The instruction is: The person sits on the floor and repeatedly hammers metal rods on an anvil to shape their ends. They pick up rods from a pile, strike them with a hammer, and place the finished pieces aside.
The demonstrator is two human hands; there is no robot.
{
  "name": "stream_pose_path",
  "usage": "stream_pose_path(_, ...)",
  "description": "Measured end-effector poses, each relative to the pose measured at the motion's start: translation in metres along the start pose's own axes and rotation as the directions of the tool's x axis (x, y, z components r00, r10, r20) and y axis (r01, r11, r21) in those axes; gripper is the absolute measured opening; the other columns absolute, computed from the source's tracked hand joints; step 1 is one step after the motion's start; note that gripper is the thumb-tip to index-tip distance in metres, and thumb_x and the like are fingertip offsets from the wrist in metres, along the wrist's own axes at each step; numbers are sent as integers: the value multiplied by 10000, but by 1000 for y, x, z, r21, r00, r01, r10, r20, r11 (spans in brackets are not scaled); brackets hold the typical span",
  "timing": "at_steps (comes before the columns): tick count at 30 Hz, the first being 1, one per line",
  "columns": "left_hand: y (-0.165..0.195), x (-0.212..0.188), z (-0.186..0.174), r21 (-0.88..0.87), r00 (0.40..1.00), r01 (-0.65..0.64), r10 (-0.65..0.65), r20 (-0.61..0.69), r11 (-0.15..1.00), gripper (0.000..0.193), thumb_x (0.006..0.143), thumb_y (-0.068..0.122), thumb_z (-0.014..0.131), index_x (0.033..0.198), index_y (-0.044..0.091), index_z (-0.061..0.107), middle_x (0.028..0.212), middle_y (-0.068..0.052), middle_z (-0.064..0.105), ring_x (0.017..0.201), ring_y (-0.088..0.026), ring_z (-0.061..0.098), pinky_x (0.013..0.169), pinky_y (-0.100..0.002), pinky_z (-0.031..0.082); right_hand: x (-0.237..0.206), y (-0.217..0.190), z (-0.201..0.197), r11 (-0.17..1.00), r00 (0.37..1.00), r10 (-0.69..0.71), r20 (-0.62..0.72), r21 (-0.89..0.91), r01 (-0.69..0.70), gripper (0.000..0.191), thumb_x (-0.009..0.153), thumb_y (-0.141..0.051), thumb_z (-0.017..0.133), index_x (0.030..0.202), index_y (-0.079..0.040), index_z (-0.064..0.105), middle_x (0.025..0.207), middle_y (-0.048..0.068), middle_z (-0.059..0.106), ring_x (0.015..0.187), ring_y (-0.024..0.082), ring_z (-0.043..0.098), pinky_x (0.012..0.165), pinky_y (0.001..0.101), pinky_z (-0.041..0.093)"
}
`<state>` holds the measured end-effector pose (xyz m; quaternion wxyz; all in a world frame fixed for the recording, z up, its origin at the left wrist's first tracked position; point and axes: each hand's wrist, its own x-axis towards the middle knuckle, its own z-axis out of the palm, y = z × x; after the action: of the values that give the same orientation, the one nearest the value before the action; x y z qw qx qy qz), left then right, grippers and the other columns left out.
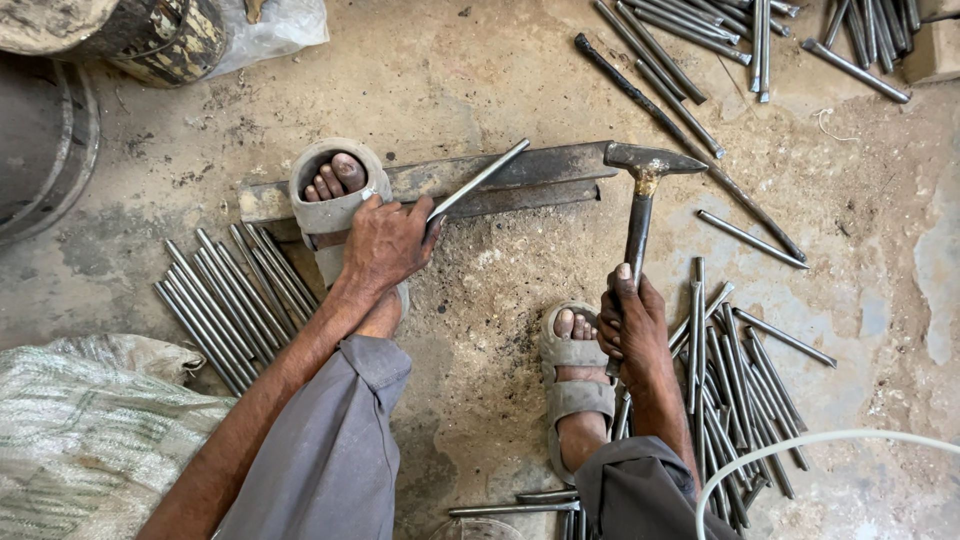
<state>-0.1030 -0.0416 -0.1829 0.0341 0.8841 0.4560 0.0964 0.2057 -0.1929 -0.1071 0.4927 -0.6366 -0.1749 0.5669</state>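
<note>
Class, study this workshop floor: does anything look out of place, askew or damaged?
The rods right of the right hand lie criss-crossed in a loose heap, unlike the neat parallel bundle at left. The left foot stands on the flat iron bar, close to the hammer.

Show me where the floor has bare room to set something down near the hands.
Bare floor lies between the two sandalled feet, below the flat steel bar, and above that bar toward the sack. Crowded: the rod pile by the left hand, rods beside the right hand gripping the hammer.
</note>
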Motion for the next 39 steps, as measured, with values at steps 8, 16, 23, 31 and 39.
stream_pose_path(8, 0, 1, 1, 6, 1000, 2, -2, 5, 1000, 303, 987, 365, 661, 1061, 72, 677, 519, -40, 604, 522, -180, 615, 661, -392, 477, -2, -2, 2, 1000, 1000, 9, -21, -24, -10, 317, 1031, -422, 577, 933, -123, 534, 604, -77, 369, 417, 17, 295, 327, 203, 214)
stream_pose_path(16, 1, 0, -2, 1, 999, -13, 13, -45, 1000, 301, 987, 360, 666, 1056, 67, 677, 559, -59, 628, 574, -200, 649, 689, -398, 493, -1, 1, 0, 1000, 1000, 8, -24, -22, -8, 323, 1031, -425, 582, 933, -122, 530, 597, -77, 363, 416, 18, 292, 322, 201, 204)
stream_pose_path(23, 3, 2, -6, -27, 1000, 4, -4, 1, 1000, 279, 1008, 353, 665, 1024, 74, 675, 534, -43, 617, 518, -192, 622, 673, -398, 476, 0, 1, -3, 1000, 999, 18, -32, -12, -18, 303, 1022, -420, 595, 951, -130, 545, 608, -80, 384, 427, 14, 311, 337, 195, 223)
stream_pose_path(31, 2, 0, -2, -20, 1000, 0, 0, -20, 1000, 272, 989, 354, 677, 1025, 84, 675, 522, -31, 590, 527, -184, 611, 659, -393, 471, 3, 4, -6, 999, 999, 15, -28, -31, -16, 295, 1025, -412, 599, 942, -136, 539, 612, -82, 384, 424, 12, 310, 340, 193, 229)
stream_pose_path(39, 2, -1, 0, -19, 1000, 1, -1, -14, 1000, 285, 1000, 366, 684, 1025, 82, 678, 524, -36, 594, 535, -185, 611, 665, -394, 475, 2, 13, -10, 994, 998, 24, -64, -106, -31, 249, 1025, -327, 610, 923, -129, 499, 615, -71, 405, 421, 26, 334, 341, 203, 248)
